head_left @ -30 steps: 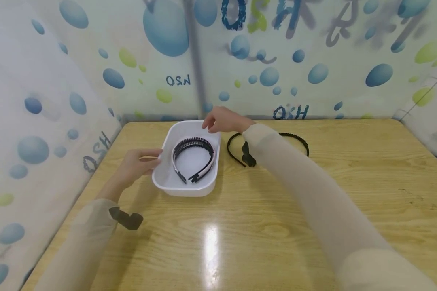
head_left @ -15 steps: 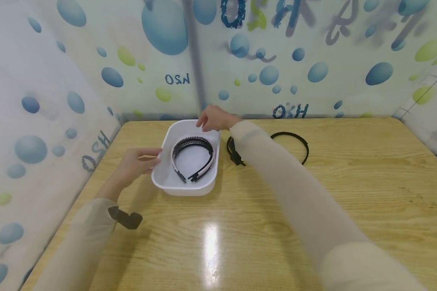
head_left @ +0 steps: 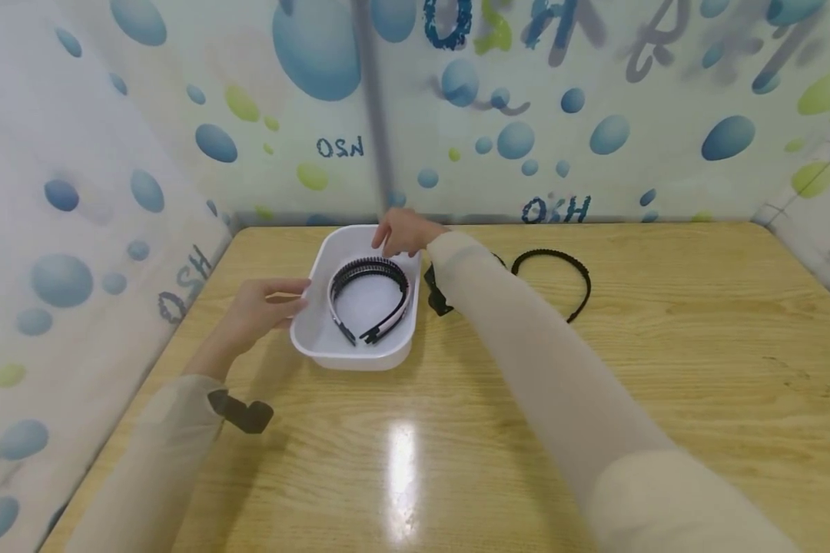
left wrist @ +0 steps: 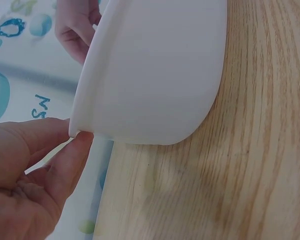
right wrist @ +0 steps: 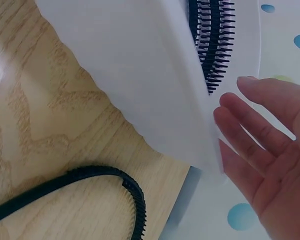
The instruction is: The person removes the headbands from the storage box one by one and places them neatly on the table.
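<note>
A white plastic basin [head_left: 349,361] stands on the table near its back left, with several toothed headbands [head_left: 370,267] nested inside, mostly black with some white. My left hand [head_left: 256,311] pinches the basin's left rim between thumb and fingers, as the left wrist view shows closely. At the far right corner of the basin is my right hand [head_left: 404,232], its fingers apart and loosely bent, holding nothing; in the right wrist view the fingertips are beside the rim. To the right of the basin lies a black headband [head_left: 574,265], and part of another arc shows behind my right sleeve.
The wooden table [head_left: 671,330] meets a patterned wall covering [head_left: 567,100] at the back and another at the left. Dark wrist cameras [head_left: 242,412] are worn on both wrists. My right forearm crosses over the table beside the basin.
My right hand has shifted slightly left over the basin's far right corner and dipped a little. The left hand keeps its pinch on the rim, and the headbands stay put.
</note>
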`<state>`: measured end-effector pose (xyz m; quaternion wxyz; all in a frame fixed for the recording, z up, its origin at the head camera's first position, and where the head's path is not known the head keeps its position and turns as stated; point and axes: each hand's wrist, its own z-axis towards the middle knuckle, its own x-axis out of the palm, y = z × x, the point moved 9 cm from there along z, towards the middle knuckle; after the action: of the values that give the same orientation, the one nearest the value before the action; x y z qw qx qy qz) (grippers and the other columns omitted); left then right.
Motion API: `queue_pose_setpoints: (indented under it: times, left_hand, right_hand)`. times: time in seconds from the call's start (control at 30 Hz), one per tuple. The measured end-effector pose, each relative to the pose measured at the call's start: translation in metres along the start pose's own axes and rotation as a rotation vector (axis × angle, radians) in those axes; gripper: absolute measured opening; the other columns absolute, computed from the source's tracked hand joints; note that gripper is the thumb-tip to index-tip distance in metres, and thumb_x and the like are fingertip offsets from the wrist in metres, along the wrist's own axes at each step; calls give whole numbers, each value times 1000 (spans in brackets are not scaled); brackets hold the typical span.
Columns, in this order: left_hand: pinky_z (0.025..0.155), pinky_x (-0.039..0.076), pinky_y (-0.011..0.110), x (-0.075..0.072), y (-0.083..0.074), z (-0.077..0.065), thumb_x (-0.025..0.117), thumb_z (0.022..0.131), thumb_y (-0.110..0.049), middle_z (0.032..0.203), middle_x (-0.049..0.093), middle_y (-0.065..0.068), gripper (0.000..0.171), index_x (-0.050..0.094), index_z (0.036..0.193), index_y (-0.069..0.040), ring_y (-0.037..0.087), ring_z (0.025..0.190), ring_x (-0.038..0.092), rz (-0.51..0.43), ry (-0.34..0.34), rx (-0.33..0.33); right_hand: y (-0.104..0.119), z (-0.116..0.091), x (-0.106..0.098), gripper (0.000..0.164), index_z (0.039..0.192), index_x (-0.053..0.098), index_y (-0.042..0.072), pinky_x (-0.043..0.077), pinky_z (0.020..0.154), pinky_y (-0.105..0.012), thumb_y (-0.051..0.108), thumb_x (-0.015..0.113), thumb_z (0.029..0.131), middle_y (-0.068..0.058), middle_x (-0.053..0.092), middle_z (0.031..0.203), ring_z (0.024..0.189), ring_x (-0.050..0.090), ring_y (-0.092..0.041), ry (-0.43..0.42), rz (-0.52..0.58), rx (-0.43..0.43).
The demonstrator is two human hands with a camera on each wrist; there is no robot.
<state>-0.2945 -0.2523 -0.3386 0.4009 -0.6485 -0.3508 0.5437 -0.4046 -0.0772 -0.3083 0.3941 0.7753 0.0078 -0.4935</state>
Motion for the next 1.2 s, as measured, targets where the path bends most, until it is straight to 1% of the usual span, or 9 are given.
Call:
queue_pose_setpoints:
  times: [0.13, 0.33, 0.43, 0.5, 0.63, 0.73, 0.9, 1.07, 1.2]
  left_hand:
    - [80, 54, 31, 1, 0, 0, 57, 89, -2, 129, 45, 29, 43, 45, 128, 11, 39, 113, 49, -4, 8, 1]
    - [79, 54, 30, 0, -3, -1, 57, 89, -2, 128, 47, 28, 41, 47, 126, 11, 38, 112, 50, 5, 0, 2]
    - [79, 54, 30, 0, -4, -2, 57, 89, -2, 128, 47, 28, 41, 47, 126, 10, 38, 113, 50, 8, 2, 1]
    - [79, 54, 31, 1, -5, -2, 57, 89, -2, 128, 46, 28, 41, 46, 127, 10, 38, 113, 50, 5, 5, 0]
    - [80, 54, 31, 2, -5, -2, 56, 89, -2, 129, 46, 28, 41, 46, 127, 11, 38, 113, 49, 5, 6, -4]
    - [80, 54, 30, 1, -5, -1, 57, 89, -2, 129, 46, 28, 41, 46, 127, 10, 38, 113, 49, 11, 0, -5]
    - [80, 54, 30, 1, -4, 0, 57, 89, -2, 130, 46, 27, 41, 47, 127, 10, 38, 114, 49, 27, 0, -10]
    - [80, 54, 29, 0, -2, 0, 57, 90, -3, 130, 46, 25, 40, 48, 127, 8, 37, 114, 50, 53, -1, -26]
    - [80, 54, 29, 0, -1, 0, 56, 89, -2, 130, 46, 25, 39, 48, 126, 8, 37, 113, 50, 47, -1, -27]
  right_hand:
    - [-2, 6, 5, 29, 115, 64, 5, 55, 74, -34, 4, 60, 86, -9, 63, 109, 99, 56, -18, 6, 15, 16]
    - [-18, 30, 13, 27, 107, 67, 9, 56, 66, -33, 2, 64, 82, -7, 64, 104, 94, 58, -16, 14, 49, 13]
    - [-16, 27, 14, 28, 109, 66, 8, 56, 68, -33, 1, 64, 82, -8, 64, 107, 96, 58, -17, 25, 48, 13]
    - [-5, 10, 12, 31, 116, 62, 4, 55, 77, -36, 0, 59, 85, -12, 61, 114, 101, 56, -20, 35, 34, 40]
    - [-5, 9, 15, 33, 120, 59, 1, 53, 82, -37, -2, 57, 87, -14, 60, 114, 99, 55, -20, 46, 22, 51]
    - [-13, 19, 16, 32, 116, 62, 4, 55, 76, -33, -3, 57, 85, -11, 62, 106, 93, 56, -19, 42, -3, 70]
    - [-16, 22, 15, 30, 110, 65, 8, 56, 65, -27, -4, 59, 83, -8, 61, 99, 86, 56, -19, 35, -24, 121]
    - [-14, 20, 16, 31, 112, 64, 8, 56, 69, -28, -4, 58, 84, -9, 60, 104, 88, 55, -20, 32, -32, 121]
    - [-10, 17, 15, 33, 113, 64, 8, 56, 69, -28, -4, 59, 83, -10, 61, 103, 87, 56, -19, 24, -29, 90]
